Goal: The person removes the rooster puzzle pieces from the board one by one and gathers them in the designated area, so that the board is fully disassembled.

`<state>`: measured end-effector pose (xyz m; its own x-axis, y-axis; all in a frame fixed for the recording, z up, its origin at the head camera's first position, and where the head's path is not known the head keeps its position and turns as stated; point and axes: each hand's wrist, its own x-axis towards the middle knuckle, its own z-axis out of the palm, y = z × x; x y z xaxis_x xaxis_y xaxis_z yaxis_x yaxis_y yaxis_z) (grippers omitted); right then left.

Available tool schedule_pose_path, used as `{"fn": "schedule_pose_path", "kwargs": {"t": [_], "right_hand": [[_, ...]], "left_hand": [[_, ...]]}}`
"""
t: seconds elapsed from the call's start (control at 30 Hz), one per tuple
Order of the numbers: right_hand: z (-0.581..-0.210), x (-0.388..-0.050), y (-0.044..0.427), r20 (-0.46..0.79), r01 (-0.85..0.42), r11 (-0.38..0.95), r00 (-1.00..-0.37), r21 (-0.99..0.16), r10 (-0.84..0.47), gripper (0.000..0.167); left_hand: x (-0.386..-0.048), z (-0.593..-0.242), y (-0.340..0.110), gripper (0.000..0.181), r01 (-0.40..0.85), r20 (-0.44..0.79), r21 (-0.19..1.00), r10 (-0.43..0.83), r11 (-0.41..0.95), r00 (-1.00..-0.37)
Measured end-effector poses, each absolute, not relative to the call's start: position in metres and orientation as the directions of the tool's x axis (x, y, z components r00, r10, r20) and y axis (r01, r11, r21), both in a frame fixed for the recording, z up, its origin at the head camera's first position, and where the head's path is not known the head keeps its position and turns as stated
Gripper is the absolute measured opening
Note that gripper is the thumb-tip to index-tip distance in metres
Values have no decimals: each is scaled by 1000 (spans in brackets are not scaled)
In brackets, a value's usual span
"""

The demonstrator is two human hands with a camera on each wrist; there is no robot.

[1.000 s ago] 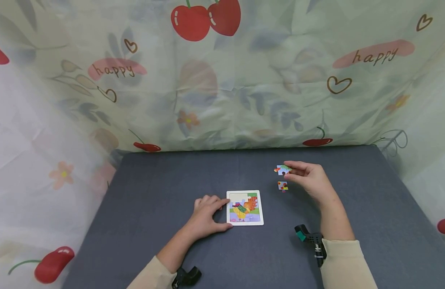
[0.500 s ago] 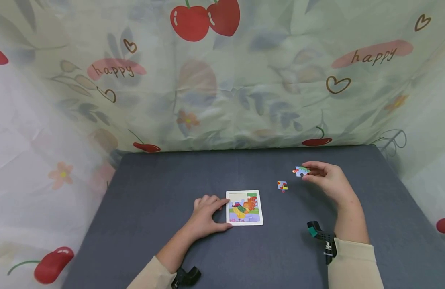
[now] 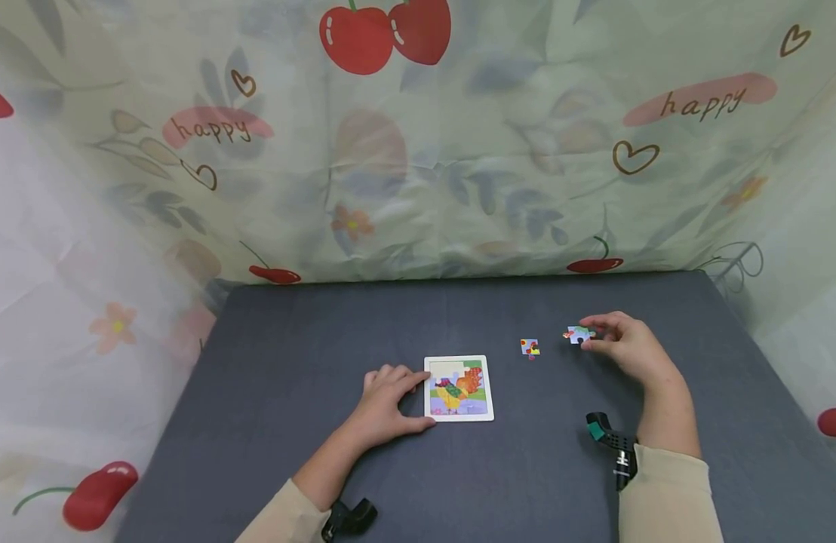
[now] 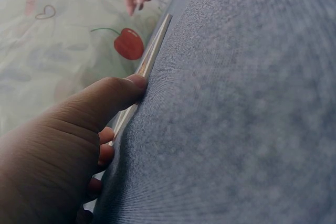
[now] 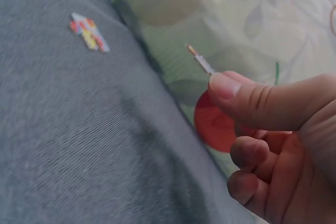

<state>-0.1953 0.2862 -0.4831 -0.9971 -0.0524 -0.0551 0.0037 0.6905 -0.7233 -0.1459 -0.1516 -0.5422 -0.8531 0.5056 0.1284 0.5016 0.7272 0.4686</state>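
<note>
A white-framed puzzle board (image 3: pixel 489 388) with a rooster picture lies on the dark table; its upper left part shows bare backing. The left hand (image 3: pixel 384 407) touches the frame's left side with thumb and index finger spread, the thumb at the near corner (image 4: pixel 137 81). The right hand (image 3: pixel 631 351) pinches a blue and green puzzle piece (image 3: pixel 577 334) by its right side. In the right wrist view that piece (image 5: pixel 203 64) is seen edge-on above the cloth. A second, loose piece (image 3: pixel 530 347) with red and yellow parts lies between the board and the right hand.
The dark table (image 3: pixel 289 339) runs back to a patterned curtain (image 3: pixel 431 188), which also hangs at both sides. Each wrist carries a black camera mount, one on the left (image 3: pixel 350 520) and one on the right (image 3: pixel 618 449).
The right hand has moved to the right and slightly nearer with the pinched piece, away from the loose one. The left hand and the board have stayed in place.
</note>
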Motion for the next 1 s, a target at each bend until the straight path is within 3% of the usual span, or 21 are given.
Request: {"fn": "schedule_pose_path", "kwargs": {"t": [0.4, 0.77, 1.0], "right_hand": [[-510, -207, 280, -96, -7, 694, -989, -720, -109, 36], [-513, -210, 271, -111, -15, 751, -987, -660, -117, 31], [-513, -210, 271, -113, -6, 758, -988, -653, -105, 36]], "left_hand": [[-145, -541, -152, 73, 498, 131, 474, 500, 727, -856], [-145, -540, -151, 73, 497, 124, 470, 502, 730, -856], [-145, -541, -151, 73, 502, 134, 465, 503, 729, -854]]}}
